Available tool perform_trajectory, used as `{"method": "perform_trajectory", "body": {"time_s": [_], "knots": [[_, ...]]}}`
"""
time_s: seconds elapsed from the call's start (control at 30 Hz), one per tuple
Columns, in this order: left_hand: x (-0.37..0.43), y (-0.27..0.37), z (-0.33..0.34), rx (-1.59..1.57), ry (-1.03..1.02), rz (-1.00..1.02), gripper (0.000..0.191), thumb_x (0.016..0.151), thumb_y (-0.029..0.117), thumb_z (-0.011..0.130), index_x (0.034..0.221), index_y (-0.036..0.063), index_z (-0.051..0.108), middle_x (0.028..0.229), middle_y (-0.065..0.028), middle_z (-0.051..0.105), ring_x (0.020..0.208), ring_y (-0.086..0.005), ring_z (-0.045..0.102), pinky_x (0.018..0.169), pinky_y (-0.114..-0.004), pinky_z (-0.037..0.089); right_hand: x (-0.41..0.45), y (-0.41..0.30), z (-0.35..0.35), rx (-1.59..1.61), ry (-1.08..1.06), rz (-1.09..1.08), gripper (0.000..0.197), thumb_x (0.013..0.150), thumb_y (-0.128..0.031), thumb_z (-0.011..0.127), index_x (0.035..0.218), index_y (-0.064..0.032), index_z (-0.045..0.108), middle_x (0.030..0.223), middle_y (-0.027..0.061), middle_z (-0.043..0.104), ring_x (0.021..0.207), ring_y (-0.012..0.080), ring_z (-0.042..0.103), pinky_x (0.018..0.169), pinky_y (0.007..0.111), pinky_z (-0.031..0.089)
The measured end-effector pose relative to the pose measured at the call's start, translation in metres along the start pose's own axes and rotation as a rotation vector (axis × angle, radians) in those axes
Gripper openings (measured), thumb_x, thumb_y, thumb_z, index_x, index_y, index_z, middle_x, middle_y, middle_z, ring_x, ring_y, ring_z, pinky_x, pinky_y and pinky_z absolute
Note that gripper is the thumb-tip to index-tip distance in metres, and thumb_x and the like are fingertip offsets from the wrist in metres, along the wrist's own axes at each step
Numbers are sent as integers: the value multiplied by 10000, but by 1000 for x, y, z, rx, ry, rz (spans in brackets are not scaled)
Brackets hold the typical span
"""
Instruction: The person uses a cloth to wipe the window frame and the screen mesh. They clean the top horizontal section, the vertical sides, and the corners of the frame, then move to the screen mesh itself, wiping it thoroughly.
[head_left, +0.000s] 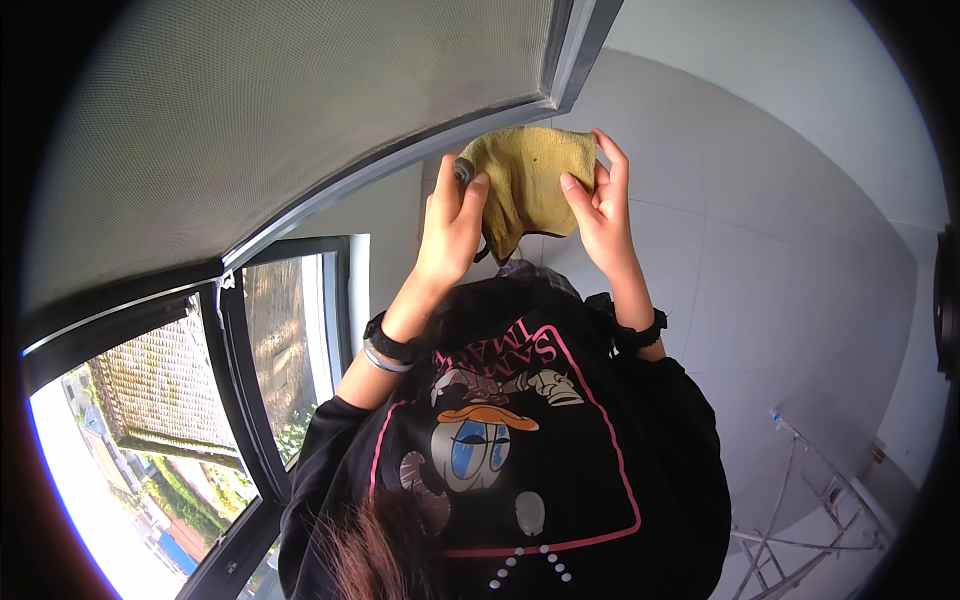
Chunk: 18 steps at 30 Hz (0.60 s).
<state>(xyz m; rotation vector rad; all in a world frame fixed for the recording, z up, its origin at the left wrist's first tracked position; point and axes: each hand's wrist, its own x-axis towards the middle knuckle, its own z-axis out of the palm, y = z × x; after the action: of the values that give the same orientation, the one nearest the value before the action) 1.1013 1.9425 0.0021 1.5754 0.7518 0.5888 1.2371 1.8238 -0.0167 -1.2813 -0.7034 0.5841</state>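
A yellow cleaning cloth (536, 176) with a dark edge is spread between my two hands, in front of my body. My left hand (454, 221) pinches its left side, where a dark grey rolled bit shows between thumb and fingers. At the opposite side, my right hand (604, 206) grips the cloth with the thumb in front and the fingers partly behind it. The cloth sags in folds toward its lower left corner. Just beyond it runs the grey metal frame (420, 154) of a mesh screen panel (300, 112); I cannot tell whether they touch.
Dark-framed windows (232, 375) are at the left, with buildings and greenery outside. Large grey tiles (750, 262) cover the surface at the right. A paint-spotted metal stepladder (795, 525) stands at the lower right.
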Motion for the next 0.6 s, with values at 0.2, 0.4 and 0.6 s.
{"method": "perform_trajectory", "body": {"time_s": [0.2,0.4,0.6], "knots": [[-6,-2,-21,48,75,-71,179,962,171,475,974,-6,452,646,-45,479,648,-74,397,563,-279,388,11,9,13,-643,-156,-445,304,867,30,590,1153,-44,520,969,135,572,804,240,600,693,313,498],[-14,-4,-27,187,170,76,147,949,129,483,1016,1,455,598,-71,510,541,-97,452,509,-283,387,37,11,29,-692,-139,-518,462,801,70,588,1228,-105,552,972,110,547,797,269,601,676,351,514],[-3,-8,-25,163,218,44,139,947,138,494,1020,31,444,589,-89,525,503,-110,473,472,-294,381,46,30,43,-875,-141,-517,614,723,79,602,1288,-152,537,938,112,496,764,283,581,644,364,521]]}}
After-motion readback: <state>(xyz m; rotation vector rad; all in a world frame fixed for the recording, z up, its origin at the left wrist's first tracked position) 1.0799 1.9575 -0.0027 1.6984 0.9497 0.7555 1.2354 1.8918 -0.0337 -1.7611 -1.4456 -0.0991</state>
